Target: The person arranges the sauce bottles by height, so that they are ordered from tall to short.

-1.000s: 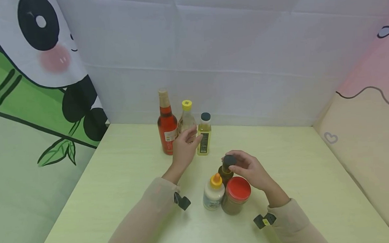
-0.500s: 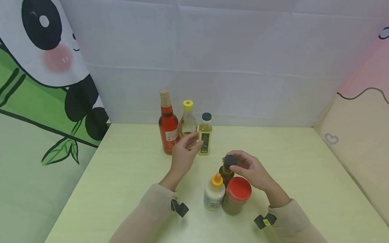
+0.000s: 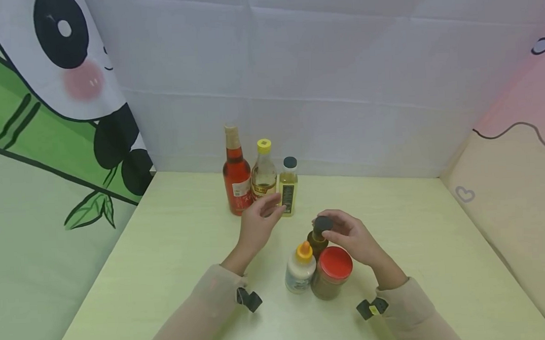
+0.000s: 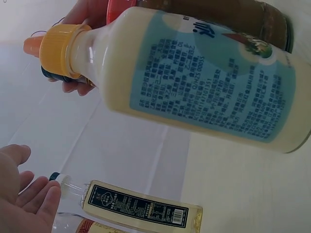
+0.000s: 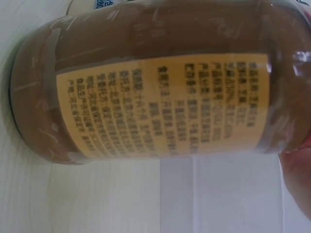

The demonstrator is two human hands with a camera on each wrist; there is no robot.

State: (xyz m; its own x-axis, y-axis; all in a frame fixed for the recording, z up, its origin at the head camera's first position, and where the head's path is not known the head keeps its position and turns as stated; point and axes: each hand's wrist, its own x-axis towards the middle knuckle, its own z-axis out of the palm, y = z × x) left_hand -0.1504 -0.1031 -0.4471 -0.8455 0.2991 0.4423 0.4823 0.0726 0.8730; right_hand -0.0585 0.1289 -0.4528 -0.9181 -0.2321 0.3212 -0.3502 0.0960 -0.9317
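In the head view my left hand [image 3: 257, 225] is just in front of the back bottles, fingers loosely extended and holding nothing. Behind it stand a red glass bottle [image 3: 237, 184], a clear bottle with a yellow cap [image 3: 265, 173] and a small oil bottle with a dark cap [image 3: 289, 187]. My right hand [image 3: 355, 240] pinches the black cap of a dark bottle [image 3: 318, 243] between thumb and fingers. Before that bottle stand a white squeeze bottle with an orange tip [image 3: 300, 274] and a red-lidded jar of brown paste [image 3: 329, 284], whose label fills the right wrist view.
All the bottles stand on a pale wooden table [image 3: 166, 256]. A white cloth wall [image 3: 324, 96] rises along its back edge. Printed cloth panels border the left and right sides.
My left hand has drawn back a little from the clear yellow-capped bottle, uncovering its label. The right hand has stayed on the dark bottle's cap.
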